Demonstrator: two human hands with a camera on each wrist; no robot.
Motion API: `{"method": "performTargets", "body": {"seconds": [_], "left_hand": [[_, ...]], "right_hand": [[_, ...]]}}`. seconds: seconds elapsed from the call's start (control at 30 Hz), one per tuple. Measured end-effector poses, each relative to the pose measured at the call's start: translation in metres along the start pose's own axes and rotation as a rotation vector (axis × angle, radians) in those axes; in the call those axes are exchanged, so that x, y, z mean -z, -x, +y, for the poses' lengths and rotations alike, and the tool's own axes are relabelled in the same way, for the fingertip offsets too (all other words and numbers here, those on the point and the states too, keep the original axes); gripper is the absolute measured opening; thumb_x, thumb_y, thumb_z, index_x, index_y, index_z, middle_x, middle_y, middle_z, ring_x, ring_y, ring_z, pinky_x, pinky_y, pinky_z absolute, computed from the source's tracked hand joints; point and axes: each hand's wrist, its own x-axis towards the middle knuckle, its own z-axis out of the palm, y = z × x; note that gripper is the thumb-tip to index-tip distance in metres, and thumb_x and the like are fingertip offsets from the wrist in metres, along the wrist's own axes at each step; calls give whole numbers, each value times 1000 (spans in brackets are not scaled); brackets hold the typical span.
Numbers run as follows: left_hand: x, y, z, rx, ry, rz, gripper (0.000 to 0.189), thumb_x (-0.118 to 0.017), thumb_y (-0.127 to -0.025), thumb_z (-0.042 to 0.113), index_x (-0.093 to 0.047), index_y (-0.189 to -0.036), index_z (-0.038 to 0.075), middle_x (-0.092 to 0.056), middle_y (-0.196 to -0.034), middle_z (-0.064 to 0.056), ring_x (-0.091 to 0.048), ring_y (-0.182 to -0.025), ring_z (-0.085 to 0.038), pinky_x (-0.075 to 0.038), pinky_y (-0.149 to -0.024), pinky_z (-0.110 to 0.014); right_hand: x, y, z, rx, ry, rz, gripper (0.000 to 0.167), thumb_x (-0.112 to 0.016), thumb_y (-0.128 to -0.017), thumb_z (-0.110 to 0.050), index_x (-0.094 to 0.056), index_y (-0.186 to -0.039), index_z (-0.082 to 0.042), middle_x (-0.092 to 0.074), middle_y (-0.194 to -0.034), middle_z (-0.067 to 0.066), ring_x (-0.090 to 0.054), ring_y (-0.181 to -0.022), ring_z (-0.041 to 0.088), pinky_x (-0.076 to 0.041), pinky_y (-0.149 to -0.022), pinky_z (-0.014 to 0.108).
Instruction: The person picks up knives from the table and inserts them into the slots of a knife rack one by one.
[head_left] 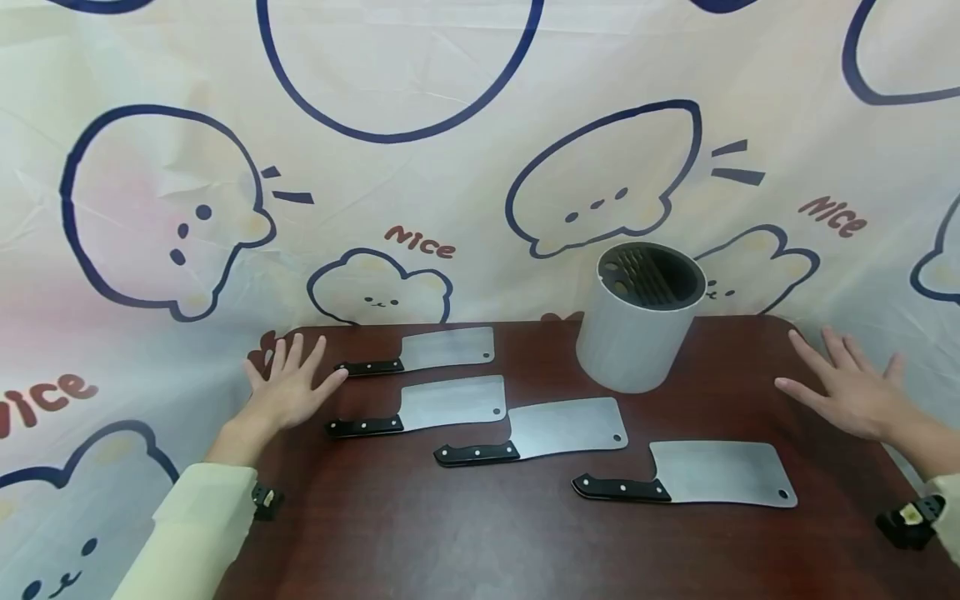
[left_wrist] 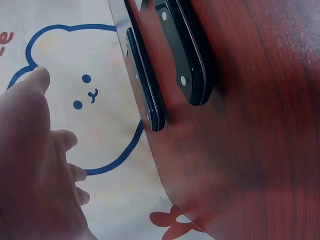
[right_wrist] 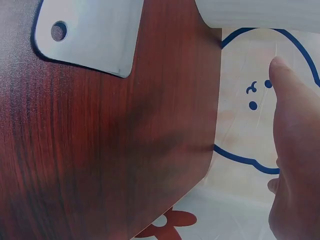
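My left hand [head_left: 288,387] is spread with straight fingers at the table's left side, holding nothing. Its thumb overlaps the handle end of the rearmost cleaver [head_left: 448,347] in the head view. A second cleaver [head_left: 453,402] lies just in front of that one, black handle to the left. To its right is a third cleaver [head_left: 567,427], and a fourth cleaver [head_left: 723,473] lies nearest the front right. Over the right edge, my right hand [head_left: 855,387] is spread too, fingers straight and holding nothing. In the right wrist view, the fourth cleaver's blade [right_wrist: 92,35] shows its hanging hole.
A white cylindrical knife block [head_left: 637,342] with dark slots in its top stands at the back right of the dark wooden table [head_left: 420,533]. Behind the table hangs a pale cloth [head_left: 465,192] with cartoon outlines. Each wrist carries a small black camera.
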Motion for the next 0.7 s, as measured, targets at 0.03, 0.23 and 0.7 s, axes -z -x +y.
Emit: {"method": "performTargets", "body": {"seconds": [0.03, 0.23, 0.7], "left_hand": [[0, 0, 0, 1, 1, -1, 95, -31, -99, 72, -11, -162, 4, 4, -162, -36, 14, -147, -57, 21, -101, -81], [-1, -5, -2, -9, 8, 0, 96, -30, -98, 73, -10, -162, 4, 5, -163, -35, 15, -147, -55, 21, -101, -80], [4, -32, 7, -55, 140, 91, 82, -46, -105, 52, -19, -159, -4, -16, -162, -33, -15, -148, -53, -17, -115, -71]], "right_hand": [[1, 0, -1, 0, 2, -2, 95, -44, -100, -66, 5, -162, -13, 6, -159, 39, 1, -144, 63, 13, -99, 86], [8, -3, -6, 0, -34, 34, 95, -44, -101, -63, 4, -162, -8, 0, -158, 42, -1, -145, 61, 11, -102, 84], [50, -28, -38, 106, -378, 83, 74, -44, -109, -38, -14, -157, 9, -20, -154, 43, -21, -139, 63, -17, -110, 76]]}}
